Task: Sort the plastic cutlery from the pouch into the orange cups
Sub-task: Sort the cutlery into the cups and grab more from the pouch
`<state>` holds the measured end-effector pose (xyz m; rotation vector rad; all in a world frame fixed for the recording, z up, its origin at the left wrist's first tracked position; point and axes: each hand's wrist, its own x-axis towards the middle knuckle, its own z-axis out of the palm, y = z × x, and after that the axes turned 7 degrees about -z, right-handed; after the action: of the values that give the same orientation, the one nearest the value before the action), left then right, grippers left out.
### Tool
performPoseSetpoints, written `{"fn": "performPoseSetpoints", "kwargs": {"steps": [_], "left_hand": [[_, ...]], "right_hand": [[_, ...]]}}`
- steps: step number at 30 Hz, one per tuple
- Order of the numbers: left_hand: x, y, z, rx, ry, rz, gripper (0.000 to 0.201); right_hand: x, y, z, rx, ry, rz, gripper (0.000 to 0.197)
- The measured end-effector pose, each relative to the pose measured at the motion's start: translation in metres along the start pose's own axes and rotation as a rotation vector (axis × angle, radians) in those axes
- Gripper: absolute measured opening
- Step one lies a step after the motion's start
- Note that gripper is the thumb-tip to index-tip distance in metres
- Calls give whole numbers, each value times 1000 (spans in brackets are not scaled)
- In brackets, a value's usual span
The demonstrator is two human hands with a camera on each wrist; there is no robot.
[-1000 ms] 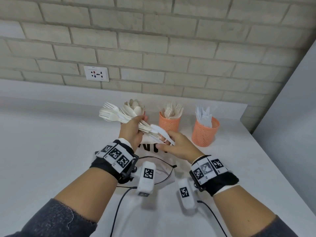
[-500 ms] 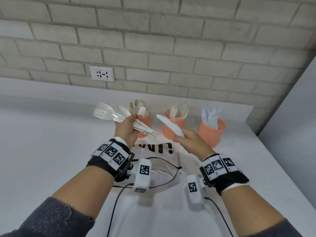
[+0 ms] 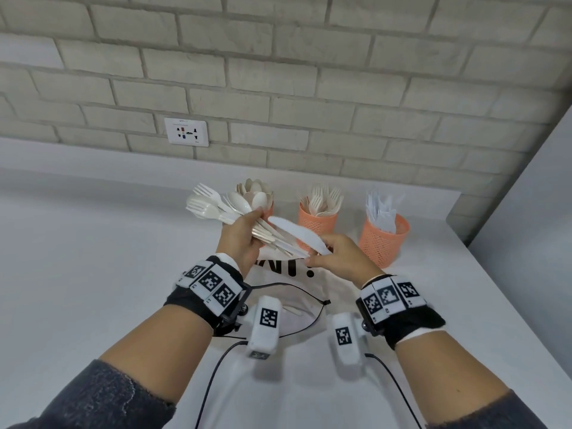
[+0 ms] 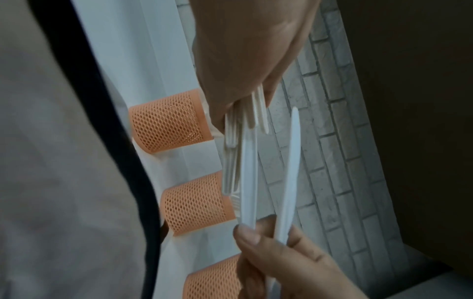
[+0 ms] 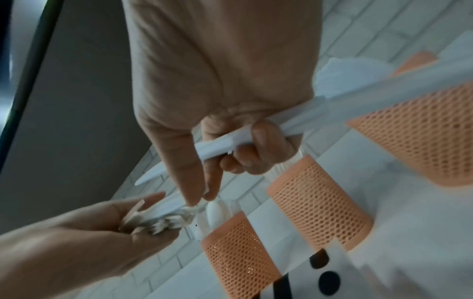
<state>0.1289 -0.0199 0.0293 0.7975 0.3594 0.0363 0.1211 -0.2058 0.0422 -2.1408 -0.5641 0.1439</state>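
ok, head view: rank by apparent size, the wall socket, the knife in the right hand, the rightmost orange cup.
1. Knife, the longest, though it sits nearer the camera.
2. Rightmost orange cup.
3. Wall socket, about as wide as the cup, so that order is unsure; it is also farthest away.

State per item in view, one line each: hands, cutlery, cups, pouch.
left hand: grips a mixed bundle of forks and spoons
right hand: holds one white knife, fingertips at a second piece in the bundle
left cup: upright, holds spoons
middle cup: upright, holds forks
right cup: upright, holds knives
pouch: lying flat on the counter under the hands
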Motion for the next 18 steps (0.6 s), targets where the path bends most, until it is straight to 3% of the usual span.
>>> {"fn": "performPoseSetpoints", "kwargs": {"steps": [5,7,10,12,15,18], "left_hand": [[-1,-10,8,-6,-22,-15,33],[-1,-14,10,37,-15,4,26],[-3,-25,17,117,-39,22,15],[-6,-27,22,122,-42,1,5],[-4,-25,26,61,-20,-18,21],[1,-25,30,-20,18,-19,24]], "right_hand": [[1,3,-4,-12,-64,40,6],[-2,1,-1,13,-104,-32,9],[-3,4,8,-12,-81,-145,30],[-4,10,7,-8,-72,-159,30],[-12,21,-6,79,-120,-105,30],[-21,31,-21,59,-161,-20,13]]}}
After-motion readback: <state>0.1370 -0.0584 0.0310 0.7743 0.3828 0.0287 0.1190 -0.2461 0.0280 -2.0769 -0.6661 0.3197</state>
